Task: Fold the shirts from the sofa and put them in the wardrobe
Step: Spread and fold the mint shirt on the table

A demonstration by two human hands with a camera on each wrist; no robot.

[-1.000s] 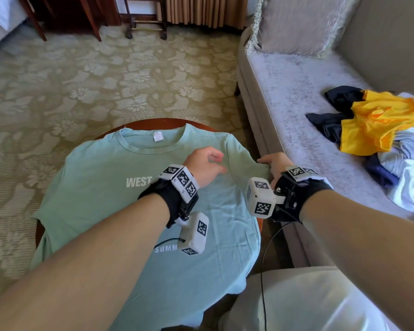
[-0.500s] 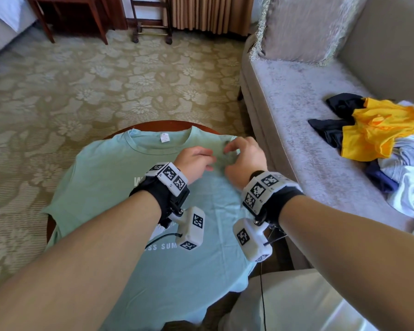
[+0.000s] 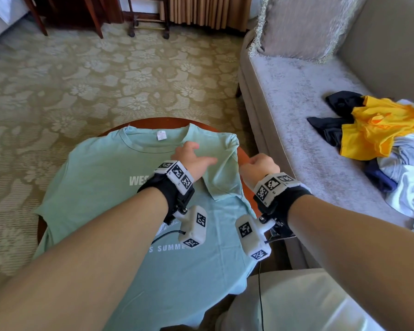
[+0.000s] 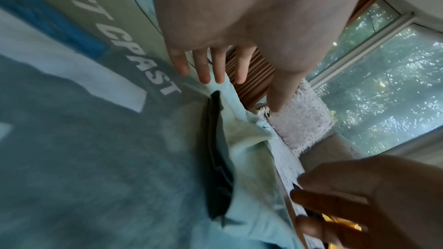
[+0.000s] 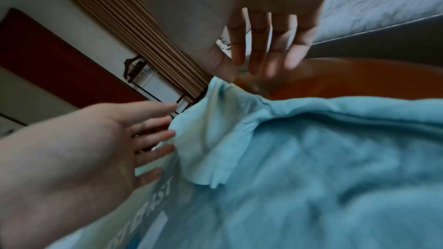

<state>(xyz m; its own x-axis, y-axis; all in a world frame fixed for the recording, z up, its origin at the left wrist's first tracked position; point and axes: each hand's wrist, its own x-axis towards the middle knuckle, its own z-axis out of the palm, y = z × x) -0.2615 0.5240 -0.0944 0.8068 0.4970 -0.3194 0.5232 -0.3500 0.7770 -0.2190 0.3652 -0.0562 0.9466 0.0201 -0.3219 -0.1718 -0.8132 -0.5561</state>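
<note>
A mint-green T-shirt [image 3: 101, 187] with white lettering lies face up on a round wooden table [image 3: 153, 121]. Its right sleeve [image 3: 222, 177] is folded inward over the chest. My left hand [image 3: 194, 158] lies with straight fingers on the shirt beside that fold; in the left wrist view its fingertips [image 4: 210, 71] touch the cloth. My right hand [image 3: 258, 163] hovers at the table's right edge, just off the sleeve. The right wrist view shows its fingers [image 5: 263, 50] loose over bare wood [image 5: 335, 79], holding nothing.
On the grey sofa [image 3: 296, 96] to the right lies a heap of clothes: a yellow shirt [image 3: 378, 130], dark ones [image 3: 332, 125], pale ones [image 3: 406, 182]. A cushion [image 3: 301, 27] stands at the sofa's far end. Patterned carpet [image 3: 81, 80] spreads beyond the table.
My right hand carried the right sleeve in over the chest, let it go and drew back to the table's edge. The left hand uncurled and now lies flat by the fold.
</note>
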